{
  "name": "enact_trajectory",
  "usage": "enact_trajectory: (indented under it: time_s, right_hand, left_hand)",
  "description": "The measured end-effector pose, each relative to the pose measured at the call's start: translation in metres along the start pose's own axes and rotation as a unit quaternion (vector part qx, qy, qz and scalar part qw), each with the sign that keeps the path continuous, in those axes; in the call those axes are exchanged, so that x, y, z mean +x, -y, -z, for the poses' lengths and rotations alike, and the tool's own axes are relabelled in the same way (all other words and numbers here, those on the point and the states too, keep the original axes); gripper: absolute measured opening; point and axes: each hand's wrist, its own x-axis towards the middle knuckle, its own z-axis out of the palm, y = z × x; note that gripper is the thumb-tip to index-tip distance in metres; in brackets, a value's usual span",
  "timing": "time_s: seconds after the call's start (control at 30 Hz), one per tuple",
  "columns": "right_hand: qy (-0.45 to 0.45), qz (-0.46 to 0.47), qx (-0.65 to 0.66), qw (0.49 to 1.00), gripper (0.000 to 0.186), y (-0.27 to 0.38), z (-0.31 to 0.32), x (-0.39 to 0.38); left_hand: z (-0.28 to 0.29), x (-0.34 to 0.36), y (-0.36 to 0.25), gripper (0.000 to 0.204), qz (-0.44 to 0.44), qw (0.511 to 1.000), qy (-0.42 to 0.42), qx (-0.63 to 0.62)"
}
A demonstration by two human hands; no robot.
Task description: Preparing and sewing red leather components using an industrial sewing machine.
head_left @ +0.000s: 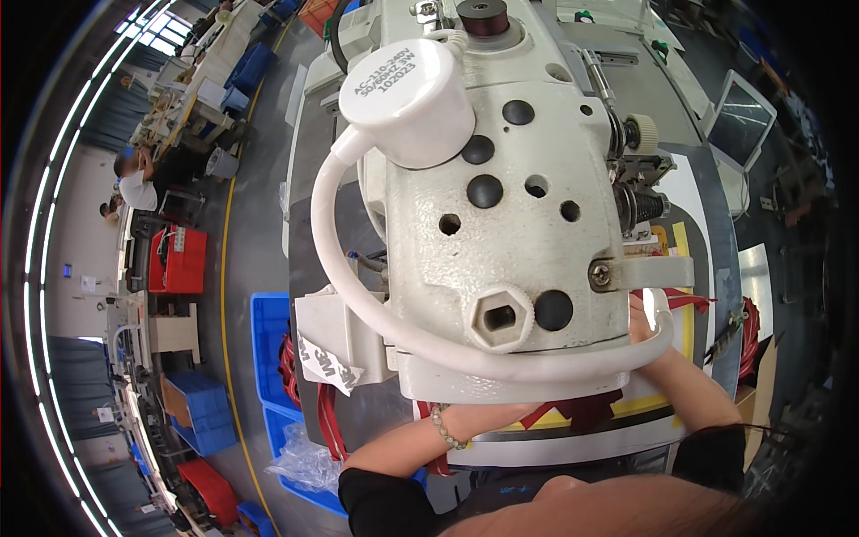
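Observation:
The white sewing machine head (420,268), with a white hose-like lamp arm (329,224) curving round it and a dark red thread spool (483,22) on top, hides much of my hands. My left hand (501,415), a beaded bracelet at its wrist, reaches under the machine's front edge beside dark red fabric (582,412); its fingers are hidden. My right hand (641,329) is at the machine's right side, beside a red fabric strip (684,299), with its fingers mostly behind the machine and lamp arm; what they hold is unclear. Yellow guide strips lie around the work.
Blue bins (268,349) with red fabric and clear plastic sit left of my machine. Across an aisle are a seated person (136,188), workbenches, a red bin (177,259) and blue crates (197,412). A white-framed panel (743,116) and cardboard (756,394) are at right.

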Motion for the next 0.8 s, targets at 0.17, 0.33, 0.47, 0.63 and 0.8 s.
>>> enact_trajectory:
  time_s: [0.17,0.33,0.47,0.63,0.8]
  right_hand:
    - [-0.005,-0.002,-0.027,1.0,0.032,0.0,0.002,-0.002]
    - [-0.011,0.066,-0.098,0.993,0.033,0.006,0.015,0.009]
    - [-0.012,0.067,-0.097,0.993,0.034,0.007,0.017,0.008]
    - [-0.008,0.015,-0.041,0.999,0.034,0.012,0.02,0.009]
    - [0.003,0.023,-0.05,0.998,0.034,0.008,0.02,0.007]
  left_hand:
    - [0.0,0.003,-0.005,0.059,0.079,0.986,-0.038,-0.139]
    - [0.006,0.005,-0.001,0.056,0.081,0.989,-0.052,-0.116]
    - [0.001,0.001,-0.004,0.056,0.091,0.974,-0.065,-0.195]
    - [-0.003,-0.001,-0.009,0.055,0.104,0.973,-0.047,-0.201]
    - [-0.011,-0.005,-0.012,0.054,0.128,0.951,-0.011,-0.282]
